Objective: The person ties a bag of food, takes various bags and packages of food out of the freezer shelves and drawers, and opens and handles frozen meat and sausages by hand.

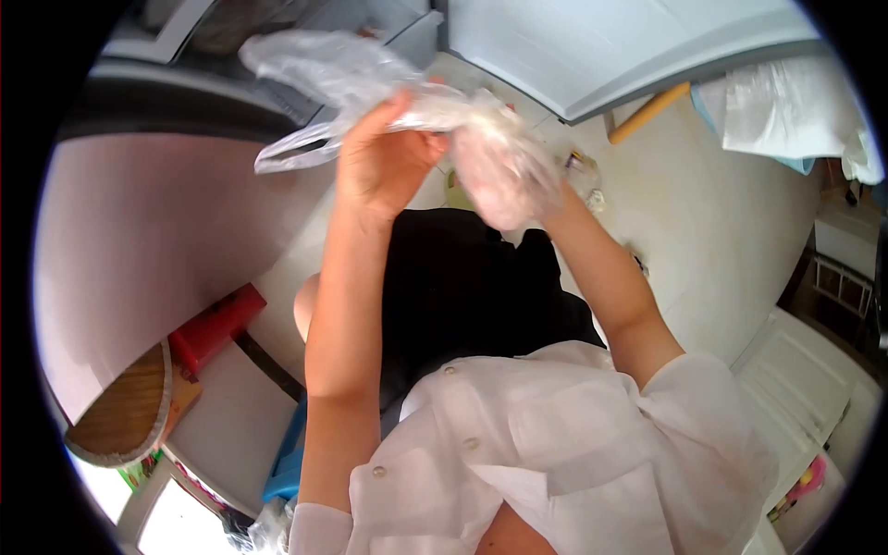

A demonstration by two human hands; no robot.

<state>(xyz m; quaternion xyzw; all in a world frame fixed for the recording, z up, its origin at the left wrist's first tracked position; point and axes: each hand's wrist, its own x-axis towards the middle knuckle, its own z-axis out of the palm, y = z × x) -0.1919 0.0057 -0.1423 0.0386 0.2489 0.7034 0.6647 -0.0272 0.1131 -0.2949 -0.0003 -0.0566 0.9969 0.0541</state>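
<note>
A clear plastic bag (333,69) is stretched out in front of me, its loose, handled end reaching to the upper left. My left hand (384,157) is closed around the bag's gathered middle. To the right of that grip, the bag bulges with something pale pink (504,176), blurred and too unclear to name. My right hand is behind this bulge; only the right forearm (601,259) and wrist show, and its fingers are hidden.
An open fridge-like door (610,46) stands at the upper right, with an open compartment (407,42) at the upper left. A small plastic-wrapped item (583,176) lies on the tiled floor (703,250). White plastic bags (786,111) hang at right. A red box (217,328) sits at left.
</note>
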